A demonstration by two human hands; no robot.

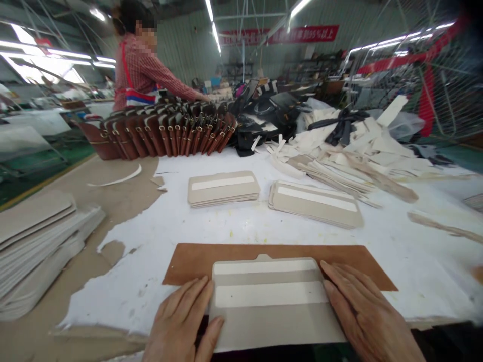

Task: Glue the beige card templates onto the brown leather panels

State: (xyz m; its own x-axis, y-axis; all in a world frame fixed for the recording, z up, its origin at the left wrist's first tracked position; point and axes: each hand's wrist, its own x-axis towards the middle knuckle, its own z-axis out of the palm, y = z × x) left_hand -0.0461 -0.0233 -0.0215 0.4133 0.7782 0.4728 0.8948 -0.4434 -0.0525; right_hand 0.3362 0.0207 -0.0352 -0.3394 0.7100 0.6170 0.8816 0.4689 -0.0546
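A grey card panel (271,301) with two white tape strips lies on a brown leather piece (196,261) at the table's near edge. My left hand (181,322) lies flat against the panel's left edge, fingers stretched and thumb on the panel. My right hand (370,317) lies flat along the panel's right edge, fingers together and extended. Neither hand holds anything.
Two stacks of grey panels with white strips (223,188) (315,203) sit mid-table. A pile of grey sheets (33,236) is at the left. A row of brown bags (158,133) and a heap of paper strips (362,151) lie farther back. A person in a red checked shirt (143,70) works at the far left.
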